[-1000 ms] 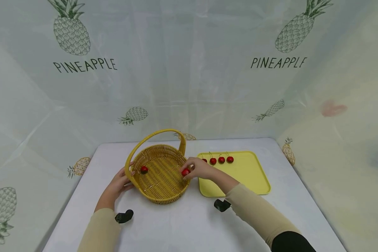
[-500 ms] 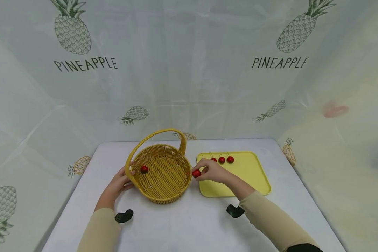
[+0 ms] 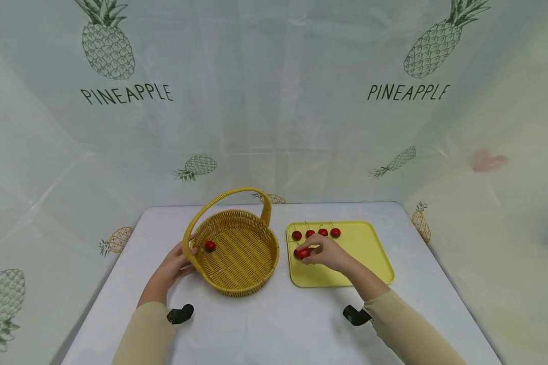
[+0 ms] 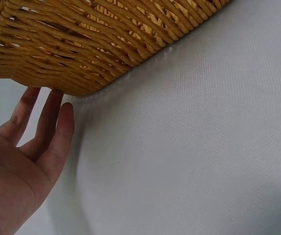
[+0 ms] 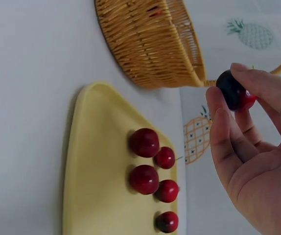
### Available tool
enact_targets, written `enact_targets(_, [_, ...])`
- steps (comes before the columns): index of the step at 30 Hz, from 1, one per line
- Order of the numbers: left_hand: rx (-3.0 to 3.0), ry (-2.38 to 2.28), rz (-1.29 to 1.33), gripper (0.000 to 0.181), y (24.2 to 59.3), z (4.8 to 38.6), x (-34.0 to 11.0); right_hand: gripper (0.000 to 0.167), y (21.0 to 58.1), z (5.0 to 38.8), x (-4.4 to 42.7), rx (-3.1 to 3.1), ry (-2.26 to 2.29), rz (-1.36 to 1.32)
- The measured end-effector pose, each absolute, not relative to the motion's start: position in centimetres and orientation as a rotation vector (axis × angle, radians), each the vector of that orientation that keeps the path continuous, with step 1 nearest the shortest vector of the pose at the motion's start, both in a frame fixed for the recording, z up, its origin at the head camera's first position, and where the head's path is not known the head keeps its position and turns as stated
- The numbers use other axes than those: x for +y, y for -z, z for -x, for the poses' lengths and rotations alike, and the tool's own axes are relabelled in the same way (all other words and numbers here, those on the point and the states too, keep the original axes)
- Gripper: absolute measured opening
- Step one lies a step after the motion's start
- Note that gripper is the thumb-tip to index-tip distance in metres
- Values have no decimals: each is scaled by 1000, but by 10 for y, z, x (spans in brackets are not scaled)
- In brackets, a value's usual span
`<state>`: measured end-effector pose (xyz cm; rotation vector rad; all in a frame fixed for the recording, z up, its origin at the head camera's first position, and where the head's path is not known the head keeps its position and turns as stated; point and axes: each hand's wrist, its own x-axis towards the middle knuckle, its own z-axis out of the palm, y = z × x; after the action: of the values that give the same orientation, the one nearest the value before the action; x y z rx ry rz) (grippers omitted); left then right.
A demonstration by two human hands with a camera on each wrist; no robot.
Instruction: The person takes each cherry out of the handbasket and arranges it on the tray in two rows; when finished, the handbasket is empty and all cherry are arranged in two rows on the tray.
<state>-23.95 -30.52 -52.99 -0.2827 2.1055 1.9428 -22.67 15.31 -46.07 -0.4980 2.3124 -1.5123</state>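
Observation:
My right hand (image 3: 325, 252) pinches a dark red cherry (image 5: 235, 91) between thumb and fingertips, above the left part of the yellow tray (image 3: 356, 258). Another cherry shows partly beside the held one in the head view. Along the tray's back edge sit several stemmed cherries (image 3: 335, 232) in a row. At the left, my left hand (image 3: 171, 267) touches the outer wall of the round wicker basket (image 3: 237, 256) near its handle base, with extended fingers (image 4: 57, 139) against the weave. One cherry (image 3: 210, 246) lies inside the basket, toward its left.
The basket's tall arched handle (image 3: 228, 192) rises over its back left. Both containers stand on a white-covered table (image 3: 265, 334). A sheet printed with pineapples (image 3: 274, 111) hangs close behind the table and along its sides.
My right hand has carried its cherry rightward from the basket's right rim to above the tray. The leftmost cherry in the back row is uncovered. My left hand has stayed at the basket.

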Motion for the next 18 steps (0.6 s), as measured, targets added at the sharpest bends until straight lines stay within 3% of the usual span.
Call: enact_targets(18, [2112,-1944,294,67,532,240,-305,29,499,224,181,2397,1591,196])
